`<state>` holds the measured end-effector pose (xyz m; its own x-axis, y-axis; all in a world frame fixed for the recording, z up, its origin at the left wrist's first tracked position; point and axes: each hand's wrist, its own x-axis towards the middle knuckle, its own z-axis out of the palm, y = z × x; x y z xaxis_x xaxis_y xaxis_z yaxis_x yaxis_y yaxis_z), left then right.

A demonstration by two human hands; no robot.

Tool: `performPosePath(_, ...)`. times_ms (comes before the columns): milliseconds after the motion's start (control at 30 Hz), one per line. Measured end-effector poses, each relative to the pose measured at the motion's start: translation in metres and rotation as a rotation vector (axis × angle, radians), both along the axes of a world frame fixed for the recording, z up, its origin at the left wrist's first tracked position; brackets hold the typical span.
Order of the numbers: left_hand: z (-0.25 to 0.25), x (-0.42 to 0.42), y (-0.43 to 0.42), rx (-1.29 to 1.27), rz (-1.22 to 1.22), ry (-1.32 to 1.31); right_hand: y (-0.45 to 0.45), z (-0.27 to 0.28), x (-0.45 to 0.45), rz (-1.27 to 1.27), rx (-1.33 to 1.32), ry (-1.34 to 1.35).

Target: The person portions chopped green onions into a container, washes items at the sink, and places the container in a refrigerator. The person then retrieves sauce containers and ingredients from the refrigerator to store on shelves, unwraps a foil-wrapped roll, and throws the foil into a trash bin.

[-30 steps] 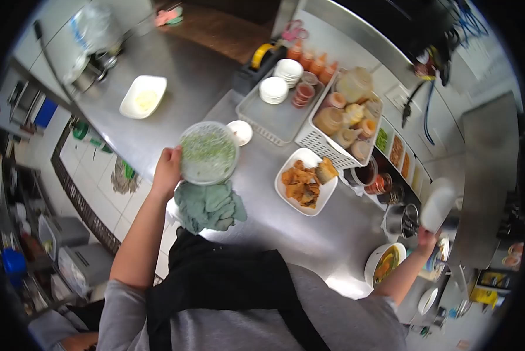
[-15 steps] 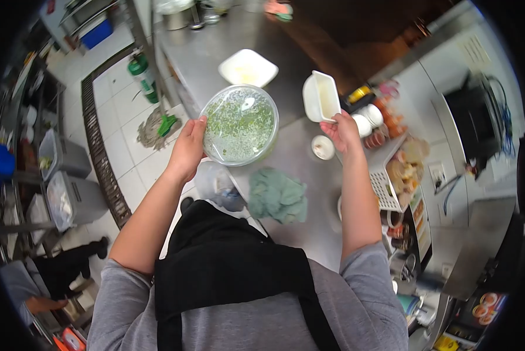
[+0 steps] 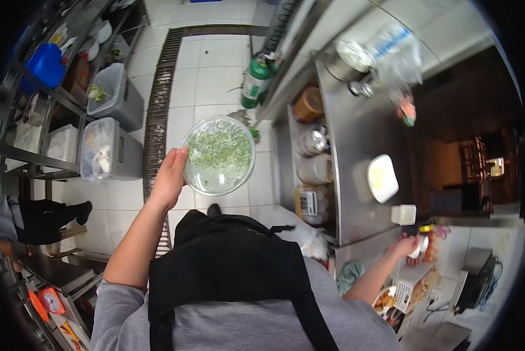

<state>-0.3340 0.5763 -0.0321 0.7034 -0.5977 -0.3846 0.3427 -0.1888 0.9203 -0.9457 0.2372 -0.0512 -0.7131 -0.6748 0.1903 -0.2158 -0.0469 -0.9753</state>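
My left hand point(image 3: 169, 178) grips the edge of a round clear tub point(image 3: 218, 155) with chopped greens showing through its lid, held over the tiled floor. My right hand point(image 3: 407, 245) reaches out at the right, beside a stack of small white dishes point(image 3: 419, 248); its fingers are too small to make out. Just beyond it a small white square container point(image 3: 403, 214) rests on the steel counter point(image 3: 359, 175). A white bowl point(image 3: 382, 178) with something pale yellow inside stands farther along. The green cloth point(image 3: 350, 277) lies near my right forearm.
Grey bins point(image 3: 110, 149) and a metal shelf rack stand at the left, near another person's legs point(image 3: 52, 221). A green cylinder point(image 3: 255, 82) stands on the floor. Jars point(image 3: 316, 169) fill the shelf under the counter. A white basket point(image 3: 410, 289) is at the lower right.
The view has swung left toward the floor and shelves. The white container that my right hand held is now on the counter, and that hand is by the small dishes. My left hand still holds the tub.
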Motion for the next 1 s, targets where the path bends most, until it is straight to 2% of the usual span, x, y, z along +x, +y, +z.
performPosePath(33,-0.001,0.023,0.007,0.008,0.037,0.051,-0.006,0.015,0.034,-0.023,-0.09,0.091)
performPosePath(167,-0.011,0.115,0.006,0.008,0.136,0.024,-0.019,0.083,0.186,0.187,-0.23,0.427)
performPosePath(233,-0.014,0.158,-0.01,-0.002,0.174,0.009,-0.026,0.097,0.262,0.242,-0.29,0.644)
performPosePath(300,-0.025,0.202,-0.028,-0.021,0.221,-0.014,-0.05,0.085,0.321,0.478,-0.51,0.78)
performPosePath(400,-0.029,0.265,-0.063,0.015,0.255,-0.027,-0.081,0.056,0.436,0.679,-0.368,0.663)
performPosePath(467,-0.029,0.313,-0.083,0.055,0.26,-0.087,-0.109,0.023,0.533,0.85,-0.368,0.611)
performPosePath(500,-0.014,0.329,-0.102,0.035,0.325,-0.038,-0.116,0.013,0.587,0.996,-0.337,0.609)
performPosePath(533,-0.013,0.352,-0.109,0.081,0.312,-0.087,-0.124,0.005,0.644,1.145,-0.337,0.731)
performPosePath(567,-0.012,0.377,-0.117,0.124,0.295,-0.14,-0.124,0.0,0.704,1.323,-0.199,0.654)
performPosePath(600,-0.006,0.399,-0.127,0.133,0.301,-0.174,-0.116,0.0,0.764,1.536,0.158,0.423)
performPosePath(633,0.001,0.419,-0.135,0.134,0.313,-0.185,-0.11,-0.007,0.823,1.822,0.172,0.158)
performPosePath(700,0.009,0.46,-0.149,0.097,0.344,-0.201,-0.094,0.009,0.924,2.238,0.488,-0.014)
performPosePath(767,0.021,0.497,-0.164,0.019,0.396,-0.124,-0.079,0.035,1.009,2.396,0.791,-0.26)
performPosePath(867,0.029,0.565,-0.178,-0.12,0.427,0.053,-0.085,0.04,1.119,2.497,0.685,-0.35)
performPosePath(933,0.023,0.62,-0.193,-0.247,0.403,0.11,-0.107,0.039,1.186,2.487,0.864,-0.454)
performPosePath(1000,0.001,0.684,-0.213,-0.303,0.361,0.207,-0.135,0.034,1.248,2.491,0.712,-0.47)
